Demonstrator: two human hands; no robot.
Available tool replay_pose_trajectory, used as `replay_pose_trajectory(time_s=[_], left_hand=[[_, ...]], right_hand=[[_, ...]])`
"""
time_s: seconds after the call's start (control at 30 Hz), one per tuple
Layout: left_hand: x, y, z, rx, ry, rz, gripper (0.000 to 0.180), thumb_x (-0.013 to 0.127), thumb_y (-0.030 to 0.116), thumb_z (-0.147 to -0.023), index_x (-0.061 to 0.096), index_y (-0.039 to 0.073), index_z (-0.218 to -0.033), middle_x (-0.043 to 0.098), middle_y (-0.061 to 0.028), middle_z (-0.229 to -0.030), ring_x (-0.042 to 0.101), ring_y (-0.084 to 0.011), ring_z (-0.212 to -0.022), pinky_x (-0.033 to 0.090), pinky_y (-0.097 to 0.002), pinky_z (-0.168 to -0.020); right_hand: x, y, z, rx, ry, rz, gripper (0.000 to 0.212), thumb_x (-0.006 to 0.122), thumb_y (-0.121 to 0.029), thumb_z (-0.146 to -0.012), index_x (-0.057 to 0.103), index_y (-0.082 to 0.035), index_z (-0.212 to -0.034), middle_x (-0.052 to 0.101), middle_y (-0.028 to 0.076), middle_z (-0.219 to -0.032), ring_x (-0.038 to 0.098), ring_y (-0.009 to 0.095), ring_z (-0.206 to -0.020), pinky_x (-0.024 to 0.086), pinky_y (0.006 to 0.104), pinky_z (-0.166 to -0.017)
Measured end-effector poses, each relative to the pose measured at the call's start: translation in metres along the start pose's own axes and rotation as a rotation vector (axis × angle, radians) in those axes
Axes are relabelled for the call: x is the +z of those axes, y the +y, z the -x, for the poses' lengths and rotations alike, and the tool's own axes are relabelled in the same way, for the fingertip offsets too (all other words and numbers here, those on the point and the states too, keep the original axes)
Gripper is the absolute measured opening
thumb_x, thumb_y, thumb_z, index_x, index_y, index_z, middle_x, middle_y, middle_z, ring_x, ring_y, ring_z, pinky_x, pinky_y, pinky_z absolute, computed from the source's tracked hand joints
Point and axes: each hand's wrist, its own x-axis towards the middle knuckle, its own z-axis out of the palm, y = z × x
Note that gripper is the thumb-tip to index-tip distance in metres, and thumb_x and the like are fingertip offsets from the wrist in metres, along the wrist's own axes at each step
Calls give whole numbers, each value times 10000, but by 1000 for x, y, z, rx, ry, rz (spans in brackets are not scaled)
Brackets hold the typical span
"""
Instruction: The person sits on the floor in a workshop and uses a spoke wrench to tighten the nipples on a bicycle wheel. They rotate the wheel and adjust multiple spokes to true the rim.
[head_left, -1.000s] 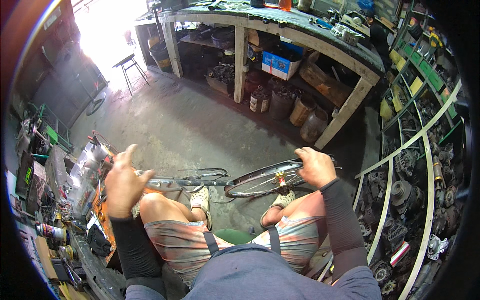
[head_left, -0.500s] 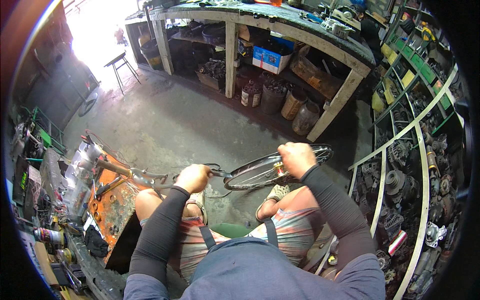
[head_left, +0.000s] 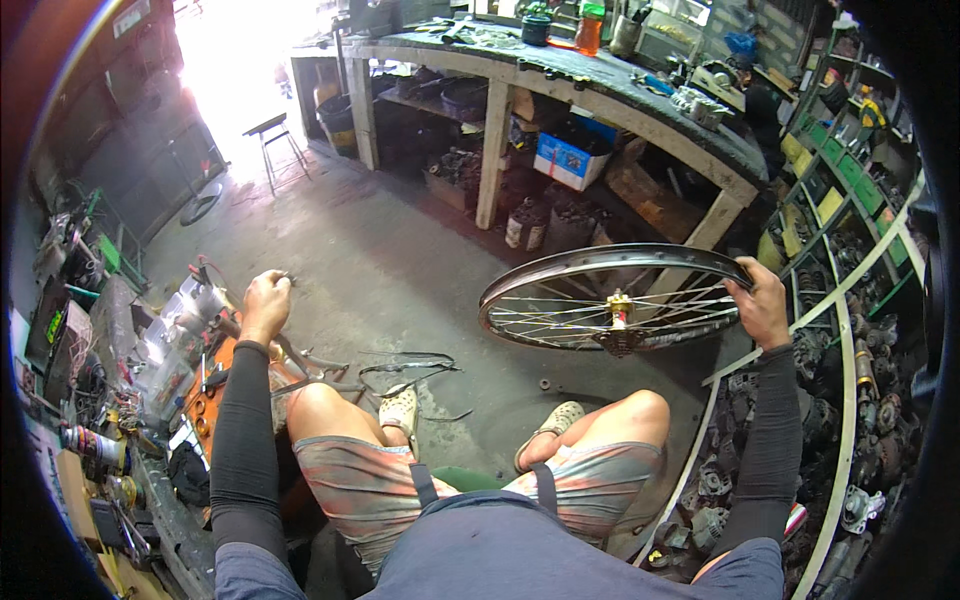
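My right hand (head_left: 762, 308) grips the rim of a bicycle wheel (head_left: 530, 271) at its right side. The wheel is held tilted above the floor, with a black rim, silver spokes and a gold hub (head_left: 619, 303); dark sprockets show beneath the hub. No tyre can be made out on it. Off to the left, my left hand (head_left: 265, 308) is raised and closed, apart from the wheel. A small dark bit shows at its fingertips, too small to name. Below that hand lies part of a grey bicycle frame (head_left: 290, 358). Thin black strips (head_left: 410, 368) lie on the floor between.
An orange work surface (head_left: 222, 372) with tools and rings is at my left. A long workbench (head_left: 590, 92) stands ahead, with buckets and boxes beneath. Racks (head_left: 845, 300) full of metal parts rise close on the right. A stool (head_left: 275, 150) stands near the bright doorway.
The wheel has moved up and right with my right hand, whose hold is now at the rim's right side. My left hand has swung left, away from the wheel.
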Motion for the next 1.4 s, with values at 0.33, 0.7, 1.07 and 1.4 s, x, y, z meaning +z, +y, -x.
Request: replay_pose_trajectory(time_s=[0.33,0.7,1.07,1.4], left_hand=[[95,130,24,194,-525,-405,628,784,288,-958,712,53,-1536,498,-291,-1752,521,-482,-1591,446,-609,-1299],[88,198,156,420,-789,820,439,909,171,-917,797,-24,-1294,859,-223,-1085,832,-279,-944,637,-410,-910],[111,189,205,344,-396,437,294,777,209,-822,821,-20,-1002,773,-279,-893,791,-458,-873,626,-499,-836],[142,149,203,222,-305,438,250,773,179,-797,801,-34,-926,735,-206,-742,724,-295,-649,583,-422,-689]], right_hand=[[8,-48,-19,-244,-74,163,331,886,-46,-823,764,-47,-1130,804,167,-1087,792,421,-999,625,489,-851],[107,-70,4,-197,-204,-62,305,870,-38,-859,768,-29,-1147,805,175,-1048,807,400,-961,636,461,-841],[199,-52,80,-63,-266,-82,364,908,-202,-914,802,-110,-1250,803,105,-1203,791,385,-1085,629,480,-905],[233,-106,111,475,58,-656,187,802,-145,-1015,824,-28,-1159,809,135,-984,787,267,-889,617,417,-846]])
